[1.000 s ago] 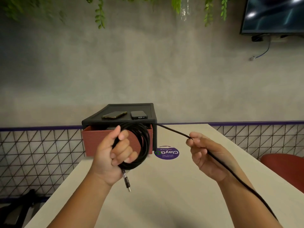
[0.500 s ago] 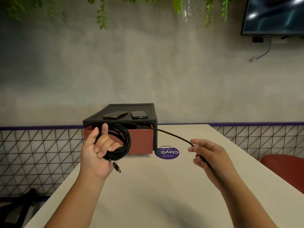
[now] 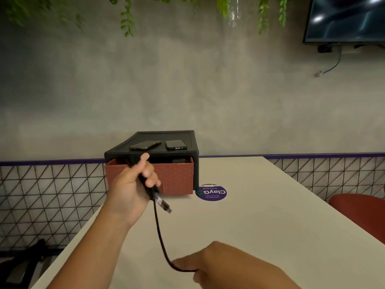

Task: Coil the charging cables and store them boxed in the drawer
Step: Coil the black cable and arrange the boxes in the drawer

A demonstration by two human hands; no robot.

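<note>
My left hand (image 3: 133, 182) grips the coiled black charging cable (image 3: 160, 236) in front of the brick-patterned drawer (image 3: 177, 178), which stands pulled out of a black drawer unit (image 3: 183, 154). A USB plug (image 3: 164, 205) sticks out below my left fingers. One loose strand hangs down from the coil to my right hand (image 3: 210, 261), which pinches it low over the table near me. Most of the coil is hidden by my left hand. Something dark lies inside the drawer at its right.
Two phones (image 3: 145, 145) (image 3: 176, 144) lie on top of the drawer unit. A purple round sticker (image 3: 211, 193) is on the beige table (image 3: 260, 226). A red chair (image 3: 358, 211) stands at the right, a wire fence behind, a dark bag on the floor at left.
My right hand has dropped toward me, pulling the loose strand down. My left hand turned so the coil is edge-on and moved slightly right in front of the drawer.
</note>
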